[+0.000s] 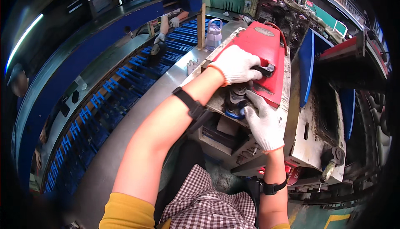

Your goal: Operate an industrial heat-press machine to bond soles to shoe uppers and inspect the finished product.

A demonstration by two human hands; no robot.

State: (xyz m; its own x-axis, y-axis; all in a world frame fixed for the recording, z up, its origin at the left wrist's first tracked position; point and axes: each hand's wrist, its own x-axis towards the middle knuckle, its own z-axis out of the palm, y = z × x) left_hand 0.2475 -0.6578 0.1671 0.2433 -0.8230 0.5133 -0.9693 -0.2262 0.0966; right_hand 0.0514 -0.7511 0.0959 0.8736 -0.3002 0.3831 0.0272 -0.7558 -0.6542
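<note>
"Head view: the hands?"

"The left hand (239, 65) grasps a black piece (268, 70) over the red cover (260, 41). The right hand (265, 122), thumb and forefinger parted, is at a dark, blue-rimmed fixture (237, 97) just below; one cannot tell if it grips."

"Beyond?"

"A lilac bottle (213, 36) near the cover, then a blue-slatted conveyor (110, 85)."

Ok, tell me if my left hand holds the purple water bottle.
No, the purple water bottle stands apart from your left hand, which grips a black part.
</note>
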